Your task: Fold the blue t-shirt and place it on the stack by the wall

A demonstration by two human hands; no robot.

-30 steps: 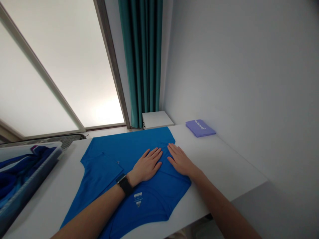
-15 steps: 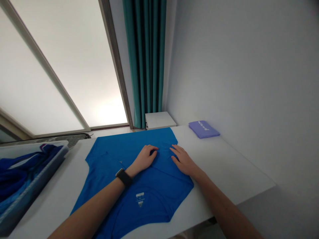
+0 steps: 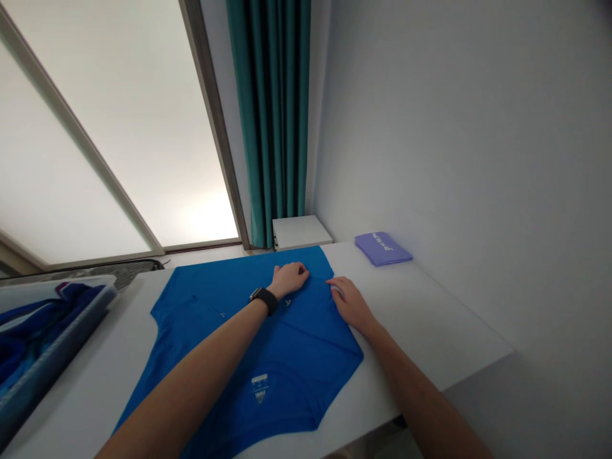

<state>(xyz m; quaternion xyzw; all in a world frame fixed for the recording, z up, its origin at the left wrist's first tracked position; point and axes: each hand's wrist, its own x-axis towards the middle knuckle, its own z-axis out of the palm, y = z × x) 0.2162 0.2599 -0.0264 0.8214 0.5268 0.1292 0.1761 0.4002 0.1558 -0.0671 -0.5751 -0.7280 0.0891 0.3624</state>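
Note:
A blue T-shirt (image 3: pixel 287 344) lies spread on the white table (image 3: pixel 430 331), its neckline and printed inner label facing me. My left hand (image 3: pixel 290 278), with a dark watch (image 3: pixel 264 298) on the wrist, rests on the far half of the shirt. Its fingers are curled together, and what they hold, if anything, is hidden. At the shirt's right edge, my right hand (image 3: pixel 352 305) has its thumb and fingers closed on the fabric. A small light logo (image 3: pixel 287 303) shows on the cloth just below the left hand.
On the left stands a plastic bin (image 3: pixel 90 331) with dark blue clothes (image 3: pixel 29 338) in it. A folded purple item with white lettering (image 3: pixel 383 248) lies by the wall. Beyond the table are a low white cabinet (image 3: pixel 301 231) and a green curtain (image 3: pixel 272 127).
My left hand has moved away from me across the shirt, uncovering a logo, and its fingers have curled. My right hand's spread fingers have drawn together at the shirt's edge. The view has shifted slightly right.

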